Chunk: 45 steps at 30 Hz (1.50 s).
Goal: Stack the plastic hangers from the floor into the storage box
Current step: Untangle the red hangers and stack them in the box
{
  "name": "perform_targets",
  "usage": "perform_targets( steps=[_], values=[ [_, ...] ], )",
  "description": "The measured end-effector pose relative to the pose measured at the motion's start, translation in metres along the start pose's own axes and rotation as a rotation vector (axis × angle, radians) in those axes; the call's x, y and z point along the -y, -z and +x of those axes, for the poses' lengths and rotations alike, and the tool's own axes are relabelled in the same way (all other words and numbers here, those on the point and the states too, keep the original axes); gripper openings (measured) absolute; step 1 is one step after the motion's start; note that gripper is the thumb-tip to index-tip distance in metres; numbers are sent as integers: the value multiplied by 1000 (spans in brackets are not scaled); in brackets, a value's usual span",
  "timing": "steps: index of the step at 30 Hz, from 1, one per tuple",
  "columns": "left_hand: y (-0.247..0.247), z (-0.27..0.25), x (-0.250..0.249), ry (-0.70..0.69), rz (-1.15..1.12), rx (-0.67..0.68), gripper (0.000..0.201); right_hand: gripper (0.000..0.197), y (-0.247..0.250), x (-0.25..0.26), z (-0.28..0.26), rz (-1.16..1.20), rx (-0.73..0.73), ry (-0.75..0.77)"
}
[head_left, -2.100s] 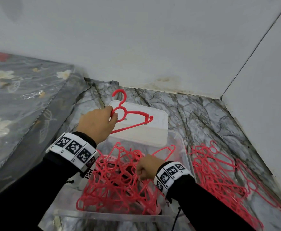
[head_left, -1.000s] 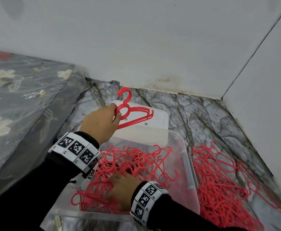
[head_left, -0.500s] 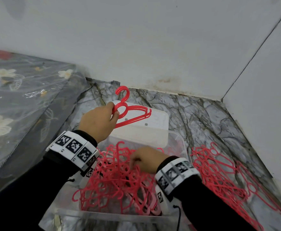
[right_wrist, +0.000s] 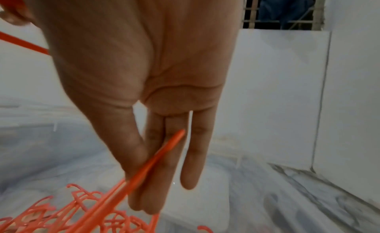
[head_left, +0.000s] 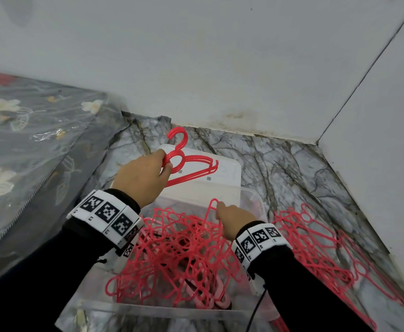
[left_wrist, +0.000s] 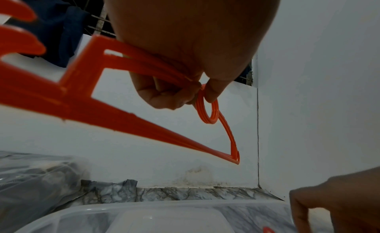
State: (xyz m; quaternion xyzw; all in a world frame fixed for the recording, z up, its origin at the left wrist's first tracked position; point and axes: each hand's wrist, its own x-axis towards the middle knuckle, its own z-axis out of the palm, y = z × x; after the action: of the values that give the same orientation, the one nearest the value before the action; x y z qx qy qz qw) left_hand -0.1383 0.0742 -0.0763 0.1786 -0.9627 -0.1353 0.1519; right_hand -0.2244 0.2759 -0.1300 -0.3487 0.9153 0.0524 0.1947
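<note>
My left hand [head_left: 165, 165] grips a small stack of red plastic hangers [head_left: 193, 170] by the necks, held above the white lid; in the left wrist view the fingers [left_wrist: 170, 96] curl round the ring part of the hangers [left_wrist: 207, 109]. A tangle of red hangers [head_left: 177, 255] fills the clear storage box [head_left: 162, 312]. My right hand [head_left: 220, 209] pinches one hanger [right_wrist: 148, 168] from that tangle between thumb and straight fingers [right_wrist: 191, 155], lifting its end at the box's far side.
More red hangers [head_left: 316, 248] lie heaped on the marble-patterned floor right of the box. The white lid [head_left: 225, 185] lies behind the box. A flowered plastic-covered bundle [head_left: 28, 144] fills the left. White walls meet in a corner close behind.
My right hand went down into the tangle, then rose toward the box's far side with one hanger pinched. The left hand kept its stack almost still above the lid.
</note>
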Motion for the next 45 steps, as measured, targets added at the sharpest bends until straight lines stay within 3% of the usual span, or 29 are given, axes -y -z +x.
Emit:
perform_targets(
  steps=[4,9,13,20,24,29,33,35,39,41,45],
  values=[
    [-2,0,0,-18,18,5,25,38,-14,-7,10,51,26,-71],
    [-4,-1,-1,-32,29,23,25,34,-30,-5,10,-85,217,27],
    [-5,-1,-4,-36,51,28,27,29,-23,12,5,-185,71,81],
    [-5,-1,-2,-46,13,24,27,22,49,21,-25,-394,-307,241],
    [-6,-3,-4,-63,-37,70,35,20,71,4,-41,-340,-414,209],
    [-18,-7,-16,-187,-78,207,52,21,71,-1,-43,-321,-361,164],
    [-31,-13,-24,-261,-40,367,65,19,78,-5,-42,-202,-561,215],
    [-35,-14,-23,-309,23,369,54,18,81,-8,-43,-160,-604,232],
    [-34,-11,-15,-335,9,409,31,16,78,-21,-39,3,-524,213],
    [-31,-7,-11,-323,-55,434,26,14,75,-31,-37,138,-476,195],
    [-23,-5,-9,-320,-80,361,25,11,69,-46,-33,313,-436,181]
  ],
)
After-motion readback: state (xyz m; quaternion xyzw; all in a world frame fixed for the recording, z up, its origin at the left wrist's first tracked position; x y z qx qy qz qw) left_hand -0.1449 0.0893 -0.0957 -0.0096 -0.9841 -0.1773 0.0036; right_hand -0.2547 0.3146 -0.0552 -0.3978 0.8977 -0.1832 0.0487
